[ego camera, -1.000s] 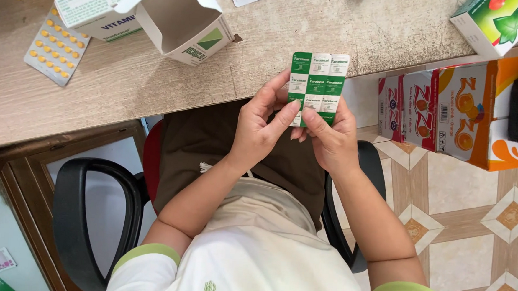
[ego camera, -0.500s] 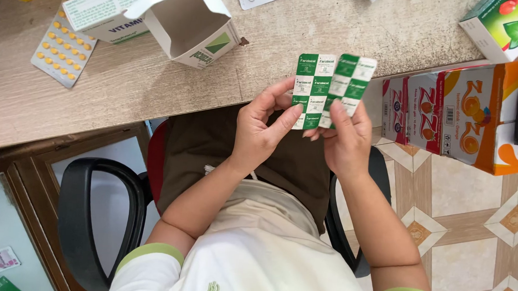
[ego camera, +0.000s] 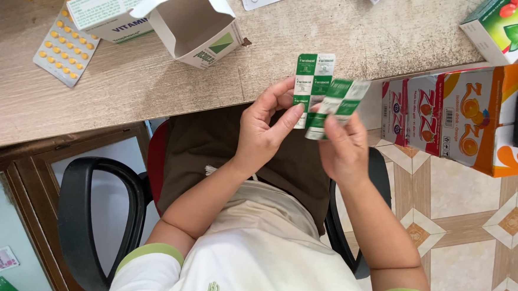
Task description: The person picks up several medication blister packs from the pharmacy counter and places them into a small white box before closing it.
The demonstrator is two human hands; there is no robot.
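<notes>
Left hand [ego camera: 265, 131] pinches an upright green-and-white pill strip [ego camera: 311, 77]; right hand [ego camera: 344, 150] pinches a second, tilted strip [ego camera: 339, 99] just beside it

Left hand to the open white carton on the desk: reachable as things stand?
Probably yes. The left hand holds a green-and-white strip, but the desk between it and the open white carton looks bare.

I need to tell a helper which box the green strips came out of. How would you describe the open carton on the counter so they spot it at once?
Start at the wooden counter and go to its left half, just above the left hand. The open white carton lies there beside the yellow pill blister. Unlike the closed boxes around it, its flaps are spread and its inside shows hollow, with a green triangle on its side.
</notes>
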